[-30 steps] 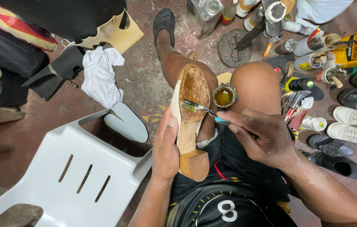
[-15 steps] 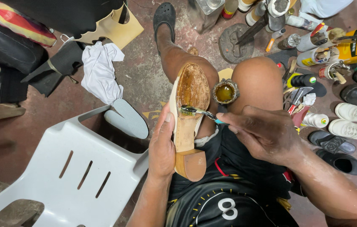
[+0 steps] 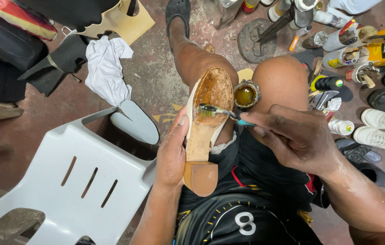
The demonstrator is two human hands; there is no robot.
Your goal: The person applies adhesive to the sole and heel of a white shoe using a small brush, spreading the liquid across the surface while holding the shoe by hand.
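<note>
bright, even, sharp; slight wide-angle distortion

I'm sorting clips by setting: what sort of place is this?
Most likely a cobbler's floor workshop: an upturned heeled shoe being brushed with glue from a small tin, a cast-iron shoe last, and pairs of shoes lined up.
</note>
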